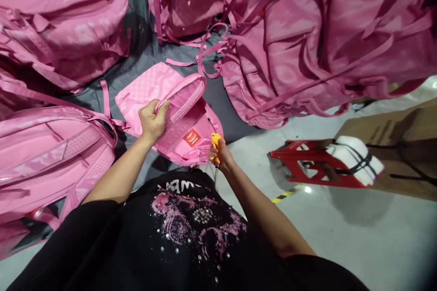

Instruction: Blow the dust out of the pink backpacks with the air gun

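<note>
A pink backpack (139, 93) lies in front of me with its top compartment unzipped, showing the pink lining and a red label (191, 137). My left hand (153, 120) is closed around the edge of its raised flap. At the opening's right rim, my right hand (221, 154) grips a yellow-handled tool (216, 140), its thumb along the handle. A thin metal part or cord hangs below that fist; the tool's working end is not clear, so I cannot tell its exact kind.
More pink backpacks surround this one: at left (51, 154), upper left (68, 22), behind (194, 0) and right (290, 45). Dark grey cloth (228, 104) lies underneath. On the floor at right are a red stool (297, 163) with a white strapped pad and a cardboard box (403, 132).
</note>
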A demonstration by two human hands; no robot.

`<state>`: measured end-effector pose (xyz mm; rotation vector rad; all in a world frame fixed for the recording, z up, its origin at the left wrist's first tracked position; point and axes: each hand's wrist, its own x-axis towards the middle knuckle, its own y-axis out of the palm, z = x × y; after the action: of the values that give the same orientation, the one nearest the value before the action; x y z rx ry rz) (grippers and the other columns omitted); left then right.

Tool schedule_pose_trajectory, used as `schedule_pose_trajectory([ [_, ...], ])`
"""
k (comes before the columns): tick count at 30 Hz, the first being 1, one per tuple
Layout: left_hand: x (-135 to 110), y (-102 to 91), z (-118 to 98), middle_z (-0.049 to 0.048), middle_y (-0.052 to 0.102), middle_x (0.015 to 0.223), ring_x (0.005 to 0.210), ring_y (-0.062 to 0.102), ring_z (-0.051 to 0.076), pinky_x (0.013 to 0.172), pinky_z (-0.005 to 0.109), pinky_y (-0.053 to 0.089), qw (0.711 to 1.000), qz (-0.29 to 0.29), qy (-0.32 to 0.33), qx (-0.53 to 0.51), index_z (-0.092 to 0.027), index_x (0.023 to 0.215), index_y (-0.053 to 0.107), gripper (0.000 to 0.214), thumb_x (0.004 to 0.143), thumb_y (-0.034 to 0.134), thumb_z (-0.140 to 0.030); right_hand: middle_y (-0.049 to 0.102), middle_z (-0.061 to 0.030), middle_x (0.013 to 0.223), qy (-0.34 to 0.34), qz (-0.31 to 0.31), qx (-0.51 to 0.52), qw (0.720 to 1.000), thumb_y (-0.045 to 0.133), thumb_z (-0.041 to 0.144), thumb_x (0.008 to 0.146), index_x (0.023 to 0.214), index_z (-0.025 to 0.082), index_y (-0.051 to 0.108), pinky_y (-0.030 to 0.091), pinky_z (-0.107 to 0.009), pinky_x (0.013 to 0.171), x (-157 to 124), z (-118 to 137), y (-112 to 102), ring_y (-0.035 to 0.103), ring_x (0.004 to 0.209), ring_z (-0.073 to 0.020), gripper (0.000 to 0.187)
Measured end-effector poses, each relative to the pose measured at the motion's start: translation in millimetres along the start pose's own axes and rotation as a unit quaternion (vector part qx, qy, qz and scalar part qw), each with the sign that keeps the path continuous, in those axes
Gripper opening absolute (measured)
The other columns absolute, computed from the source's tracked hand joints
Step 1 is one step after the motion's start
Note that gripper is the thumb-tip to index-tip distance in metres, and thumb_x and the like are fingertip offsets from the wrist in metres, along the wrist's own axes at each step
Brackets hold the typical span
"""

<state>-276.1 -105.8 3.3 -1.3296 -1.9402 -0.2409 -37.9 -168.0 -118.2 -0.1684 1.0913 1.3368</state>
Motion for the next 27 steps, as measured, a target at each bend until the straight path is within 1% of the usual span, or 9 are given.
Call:
schedule_pose_trajectory([
  [4, -1.2, 12.3, -4.3, -0.0053, 0.032, 0.051, 0.047, 0.029, 0.008, 0.049, 0.026, 0.024, 0.997, 0.049, 0.054, 0.013, -0.019, 0.057, 0.042, 0.056, 0.092, 0.052, -0.062, 0.033, 0.0065, 0.045, 0.007, 0.005, 0.015, 1.0, 0.021, 0.064, 0.102, 0.071, 0.024, 0.035, 0.026, -0.019, 0.034, 22.9, -5.7, 29.4, 0.03, 0.035, -0.0091, 0.052],
  [6, -0.2, 17.6, -6.4, -0.0053, 0.032, 0.05, 0.047, 0.028, 0.008, 0.049, 0.026, 0.023, 0.992, 0.086, 0.09, 0.022, -0.019, 0.058, 0.044, 0.056, 0.093, 0.051, -0.062, 0.035, 0.0069, 0.045, 0.03, 0.072, 0.01, 0.997, 0.02, 0.064, 0.103, 0.073, 0.023, 0.038, 0.026, -0.018, 0.035, 34.2, -9.8, 46.8, 0.031, 0.035, -0.0079, 0.053],
  [8, 5.8, 20.0, -6.5, -0.0054, 0.031, 0.051, 0.047, 0.028, 0.008, 0.05, 0.027, 0.023, 0.988, 0.1, 0.114, 0.033, -0.019, 0.059, 0.045, 0.055, 0.093, 0.051, -0.062, 0.03, 0.0088, 0.043, 0.097, 0.169, -0.009, 0.981, 0.017, 0.064, 0.103, 0.073, 0.023, 0.039, 0.022, -0.016, 0.035, 39.4, -16.7, 54.4, 0.026, 0.034, -0.0062, 0.055],
  [11, 21.9, 19.3, -3.2, -0.0052, 0.03, 0.053, 0.049, 0.029, 0.008, 0.051, 0.027, 0.024, 0.988, 0.075, 0.126, 0.052, -0.019, 0.06, 0.044, 0.057, 0.092, 0.05, -0.065, 0.025, 0.0109, 0.04, 0.187, 0.253, -0.025, 0.949, 0.022, 0.06, 0.105, 0.072, 0.022, 0.041, 0.015, -0.016, 0.034, 40.0, -29.7, 44.5, 0.017, 0.031, -0.0057, 0.053],
  [15, 37.3, 17.5, 3.0, -0.005, 0.024, 0.057, 0.053, 0.029, 0.009, 0.054, 0.027, 0.024, 0.988, 0.066, 0.129, 0.061, -0.019, 0.06, 0.041, 0.06, 0.089, 0.051, -0.07, 0.022, 0.0126, 0.04, 0.095, 0.234, 0.069, 0.965, 0.024, 0.068, 0.101, 0.074, 0.022, 0.042, 0.018, -0.015, 0.033, 44.3, -39.3, 24.0, 0.012, 0.032, -0.0058, 0.056],
  [17, 38.9, 16.7, 5.2, -0.0049, 0.023, 0.058, 0.054, 0.03, 0.009, 0.054, 0.027, 0.025, 0.988, 0.073, 0.126, 0.062, -0.019, 0.061, 0.041, 0.059, 0.089, 0.052, -0.07, 0.024, 0.0119, 0.04, 0.094, 0.262, 0.061, 0.958, 0.026, 0.068, 0.1, 0.074, 0.022, 0.043, 0.02, -0.015, 0.032, 46.9, -40.5, 20.9, 0.013, 0.033, -0.0058, 0.056],
  [23, 36.3, 23.1, 2.3, -0.0046, 0.025, 0.057, 0.052, 0.032, 0.009, 0.055, 0.027, 0.027, 0.985, 0.096, 0.132, 0.061, -0.02, 0.061, 0.042, 0.059, 0.09, 0.049, -0.07, 0.025, 0.0113, 0.04, 0.128, 0.294, -0.076, 0.944, 0.03, 0.069, 0.099, 0.071, 0.022, 0.041, 0.019, -0.016, 0.03, 36.5, -45.6, 29.1, 0.015, 0.031, -0.0051, 0.056],
  [25, 34.7, 28.3, 0.9, -0.0046, 0.027, 0.055, 0.05, 0.034, 0.01, 0.055, 0.027, 0.029, 0.981, 0.124, 0.137, 0.06, -0.02, 0.061, 0.043, 0.059, 0.091, 0.047, -0.07, 0.029, 0.0106, 0.041, 0.096, 0.285, -0.138, 0.944, 0.041, 0.069, 0.097, 0.071, 0.022, 0.043, 0.021, -0.016, 0.031, 28.7, -37.4, 30.7, 0.022, 0.032, -0.005, 0.054],
  [27, 32.9, 32.2, 2.5, -0.0043, 0.028, 0.053, 0.049, 0.035, 0.01, 0.055, 0.028, 0.03, 0.973, 0.164, 0.149, 0.059, -0.02, 0.059, 0.044, 0.059, 0.091, 0.047, -0.07, 0.035, 0.0091, 0.041, 0.024, 0.243, -0.24, 0.94, 0.057, 0.065, 0.092, 0.07, 0.022, 0.046, 0.022, -0.017, 0.032, 22.0, -13.7, 30.2, 0.028, 0.033, -0.005, 0.05],
])
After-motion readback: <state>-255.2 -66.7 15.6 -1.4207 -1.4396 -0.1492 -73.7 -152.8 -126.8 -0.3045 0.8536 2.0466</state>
